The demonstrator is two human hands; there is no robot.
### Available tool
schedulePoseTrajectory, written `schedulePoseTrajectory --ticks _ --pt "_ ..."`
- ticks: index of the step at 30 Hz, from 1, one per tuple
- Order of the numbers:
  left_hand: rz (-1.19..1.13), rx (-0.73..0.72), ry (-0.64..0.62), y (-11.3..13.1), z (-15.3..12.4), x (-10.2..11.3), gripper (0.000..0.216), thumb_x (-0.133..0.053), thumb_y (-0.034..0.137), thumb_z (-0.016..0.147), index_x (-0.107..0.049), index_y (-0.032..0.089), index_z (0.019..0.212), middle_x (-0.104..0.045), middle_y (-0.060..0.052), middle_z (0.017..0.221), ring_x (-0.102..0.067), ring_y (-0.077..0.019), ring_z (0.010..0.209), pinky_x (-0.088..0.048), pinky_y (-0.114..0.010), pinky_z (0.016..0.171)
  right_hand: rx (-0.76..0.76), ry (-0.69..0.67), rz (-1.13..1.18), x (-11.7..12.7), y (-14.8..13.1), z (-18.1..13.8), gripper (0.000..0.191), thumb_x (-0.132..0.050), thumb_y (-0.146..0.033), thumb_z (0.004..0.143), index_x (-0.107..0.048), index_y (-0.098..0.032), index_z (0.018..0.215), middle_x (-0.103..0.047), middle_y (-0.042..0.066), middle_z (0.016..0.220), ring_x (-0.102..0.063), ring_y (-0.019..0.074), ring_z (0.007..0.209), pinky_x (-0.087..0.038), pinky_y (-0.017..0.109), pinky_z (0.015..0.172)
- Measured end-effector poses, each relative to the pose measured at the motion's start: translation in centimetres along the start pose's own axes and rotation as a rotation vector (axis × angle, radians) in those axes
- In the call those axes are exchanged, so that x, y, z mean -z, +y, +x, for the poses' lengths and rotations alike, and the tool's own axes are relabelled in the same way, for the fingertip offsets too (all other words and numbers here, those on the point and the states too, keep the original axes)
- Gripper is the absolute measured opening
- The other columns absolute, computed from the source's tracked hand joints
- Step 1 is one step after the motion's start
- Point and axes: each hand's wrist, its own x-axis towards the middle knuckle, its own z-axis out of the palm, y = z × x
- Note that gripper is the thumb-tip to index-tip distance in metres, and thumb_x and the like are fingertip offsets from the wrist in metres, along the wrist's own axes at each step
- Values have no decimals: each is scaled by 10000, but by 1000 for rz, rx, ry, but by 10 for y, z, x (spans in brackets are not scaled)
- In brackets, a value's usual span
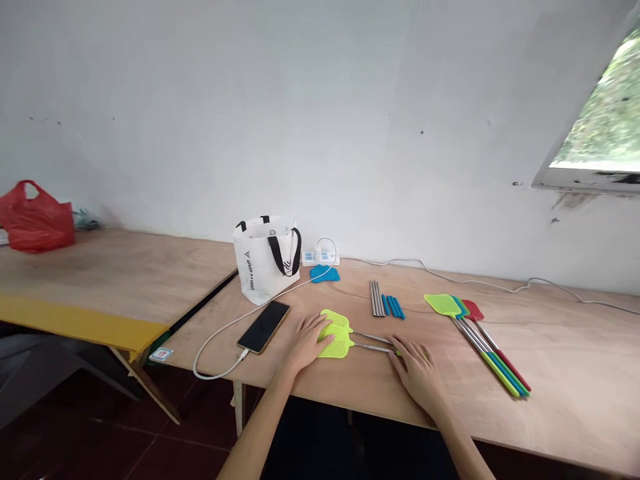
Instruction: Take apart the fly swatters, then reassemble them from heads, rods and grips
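Left grip (306, 343) rests with fingers apart, partly over the heads of two lime flyswatters (337, 347); right grip (417, 373) lies palm down over their handle ends, and I cannot tell whether it closes on them. Uneven pressure could slide one head across the other, since they lie edge to edge. Swinging my left arm toward nine o'clock might snag the cable (210, 379) and drag the phone (264, 327) across the tabletop (575, 373). The heads sit at two to three o'clock from my left grip, the shafts (371, 347) at ten from my right.
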Motion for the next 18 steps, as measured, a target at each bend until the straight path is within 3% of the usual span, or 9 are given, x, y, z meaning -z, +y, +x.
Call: schedulePoseTrajectory --ticks 5,8,12,18 --pt "9 -4 3 0 -1 0 456 -478 464 1026 -538 301 1447 -452 -52 1583 -342 -265 1495 -150 -524 1252 -38 -117 45 6 27 -3 467 -360 -505 1037 -478 -411 1479 -552 26 1487 -507 272 1372 -325 624 1150" --pt "12 -11 20 0 -1 -2 456 -464 465 1030 -535 303 1451 -462 -54 1575 -347 -266 1492 -144 -525 1253 -88 -136 37 9 42 -6 507 -381 -561 1017 -480 -390 1484 -529 40 1508 -488 288 1390 -333 626 1150" --pt "28 5 26 -1 -1 -4 451 -457 460 1032 -538 293 1444 -460 -52 1577 -354 -255 1487 -150 -518 1253 -87 -72 28 6 47 -9 535 -358 -570 1019 -489 -325 1476 -500 70 1528 -451 293 1419 -351 586 1160" --pt "42 19 47 -6 3 -6 441 -452 452 1033 -539 298 1438 -464 -49 1575 -343 -250 1494 -147 -518 1255 -112 65 24 -1 44 -11 533 -357 -568 1018 -469 -233 1418 -541 137 1459 -534 319 1326 -435 533 1094"
